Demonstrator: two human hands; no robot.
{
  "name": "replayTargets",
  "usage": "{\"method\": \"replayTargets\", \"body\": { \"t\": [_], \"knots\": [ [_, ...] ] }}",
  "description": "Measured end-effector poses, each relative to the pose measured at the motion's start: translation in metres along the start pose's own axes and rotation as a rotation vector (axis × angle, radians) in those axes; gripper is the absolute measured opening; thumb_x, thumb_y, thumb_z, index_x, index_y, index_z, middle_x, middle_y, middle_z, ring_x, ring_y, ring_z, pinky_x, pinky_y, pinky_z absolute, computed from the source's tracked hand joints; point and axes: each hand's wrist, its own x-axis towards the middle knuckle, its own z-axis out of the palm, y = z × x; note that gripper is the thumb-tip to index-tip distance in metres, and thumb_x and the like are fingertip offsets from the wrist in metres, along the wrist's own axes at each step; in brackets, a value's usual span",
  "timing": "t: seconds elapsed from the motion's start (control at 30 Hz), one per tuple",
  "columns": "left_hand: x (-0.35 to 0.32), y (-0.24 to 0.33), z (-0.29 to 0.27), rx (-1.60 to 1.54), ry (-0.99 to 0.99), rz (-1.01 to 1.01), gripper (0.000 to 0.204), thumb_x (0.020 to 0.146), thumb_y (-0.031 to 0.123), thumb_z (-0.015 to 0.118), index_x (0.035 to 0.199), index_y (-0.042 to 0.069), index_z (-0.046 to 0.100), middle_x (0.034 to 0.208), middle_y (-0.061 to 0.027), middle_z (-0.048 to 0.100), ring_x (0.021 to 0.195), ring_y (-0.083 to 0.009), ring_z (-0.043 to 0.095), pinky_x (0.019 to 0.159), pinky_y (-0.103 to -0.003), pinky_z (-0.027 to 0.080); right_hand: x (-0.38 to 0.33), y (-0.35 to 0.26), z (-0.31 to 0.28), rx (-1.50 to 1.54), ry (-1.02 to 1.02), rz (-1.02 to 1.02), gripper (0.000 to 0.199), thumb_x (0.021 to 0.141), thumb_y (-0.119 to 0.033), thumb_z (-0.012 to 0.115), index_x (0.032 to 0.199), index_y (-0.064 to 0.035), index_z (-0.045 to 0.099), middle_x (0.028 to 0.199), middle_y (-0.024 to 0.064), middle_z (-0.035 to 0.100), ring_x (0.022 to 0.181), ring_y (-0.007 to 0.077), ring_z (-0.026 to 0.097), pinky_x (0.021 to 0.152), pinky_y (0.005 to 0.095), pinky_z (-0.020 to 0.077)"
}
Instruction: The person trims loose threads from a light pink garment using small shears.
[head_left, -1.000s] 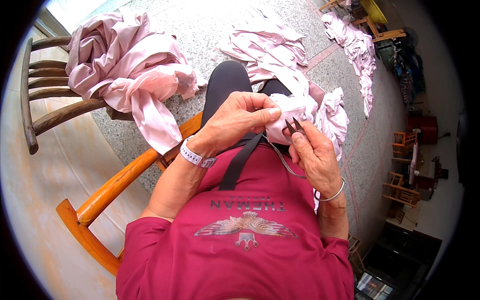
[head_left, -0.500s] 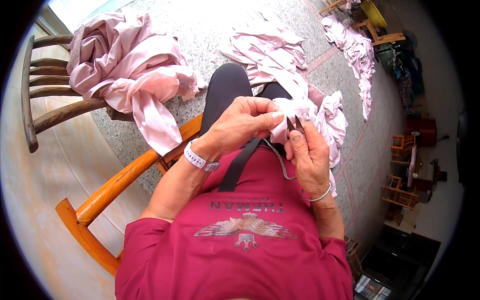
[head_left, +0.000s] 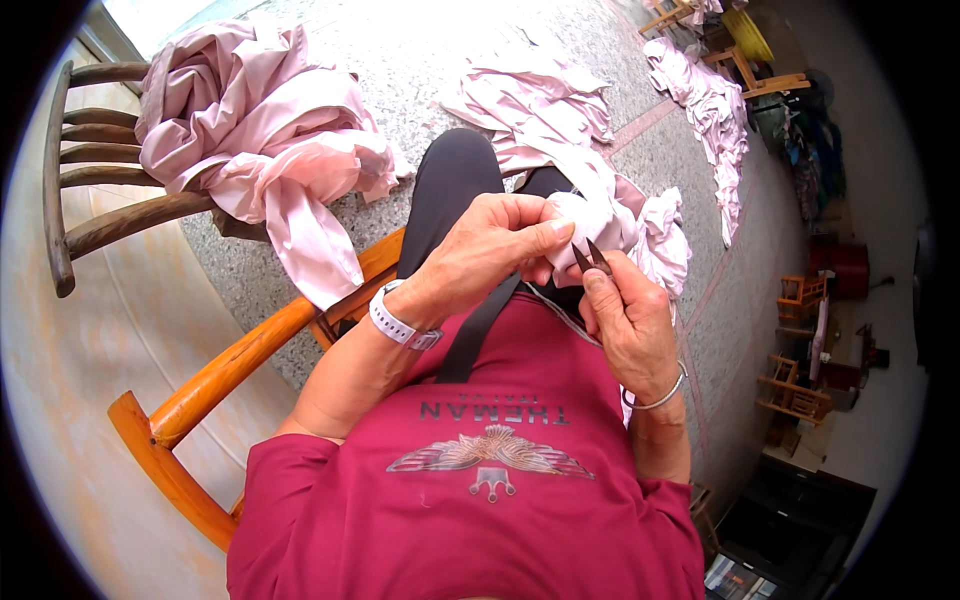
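Note:
Pale pink fabric (head_left: 597, 222) lies gathered over my lap. My left hand (head_left: 492, 245) pinches its edge between thumb and fingers; a white watch is on that wrist. In my right hand (head_left: 637, 328) is a small pair of dark thread snips (head_left: 597, 262), gripped with thumb and fingers. The two pointed blades stand slightly apart, just right of my left thumb tip and close to the cloth. Most of the snips' handle is hidden inside my right hand.
On the left, a heap of pink fabric (head_left: 250, 120) hangs over a dark wooden chair (head_left: 125, 225). An orange wooden armrest (head_left: 235, 370) is beside me. More pink cloth (head_left: 530, 105) spreads ahead, and another length (head_left: 705, 120) lies farther right. Small wooden stools (head_left: 795, 390) stand at the far right.
My right hand has shifted slightly down and to the right with the snips. The fabric by my left fingertips has changed its folds. My left hand keeps its pinch.

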Motion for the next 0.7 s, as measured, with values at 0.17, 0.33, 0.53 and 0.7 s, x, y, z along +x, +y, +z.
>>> {"method": "replayTargets", "body": {
  "t": [0.17,0.33,0.53,0.7],
  "knots": [
    [-0.0005,0.0011,0.0001,-0.017,0.006,-0.004,0.021,0.097,0.023,0.065,0.094,0.002,0.068,0.083,-0.0028,0.067,0.066,-0.0053,0.057,0.059,-0.019,0.047,-0.0005,0.0042,-0.0003,-0.01,-0.01,0.003,0.021,0.105,-0.016,0.048,0.105,-0.0016,0.062,0.06,-0.0021,0.049,0.053,0.0047,0.042,0.047,0.0233,0.0337],
    [-0.0015,0.0027,0.0017,-0.004,0.033,-0.012,0.022,0.097,0.024,0.066,0.095,0.002,0.069,0.083,-0.0044,0.069,0.064,-0.0052,0.057,0.057,-0.019,0.046,-0.0009,-0.001,-0.0029,-0.025,-0.039,0.042,0.019,0.104,-0.013,0.049,0.111,-0.0016,0.062,0.06,0.0004,0.052,0.055,0.0072,0.047,0.05,0.026,0.0389],
    [-0.001,0.0018,0.0016,-0.006,0.04,-0.014,0.023,0.096,0.024,0.066,0.094,0.001,0.069,0.082,-0.0037,0.069,0.063,-0.0049,0.057,0.056,-0.018,0.046,-0.0013,-0.0016,-0.0038,-0.007,-0.048,0.064,0.02,0.104,-0.014,0.048,0.112,-0.0015,0.062,0.061,0.0006,0.052,0.055,0.0074,0.047,0.051,0.0261,0.0389],
    [-0.0011,0.0026,0.0009,-0.003,0.027,-0.01,0.022,0.096,0.023,0.066,0.093,0.002,0.069,0.082,-0.0032,0.068,0.063,-0.0046,0.057,0.056,-0.018,0.046,-0.0008,-0.0016,-0.0039,-0.002,-0.055,0.078,0.021,0.104,-0.014,0.048,0.112,-0.001,0.062,0.061,0.0009,0.052,0.055,0.0078,0.047,0.051,0.0264,0.0386]
  ]
}}
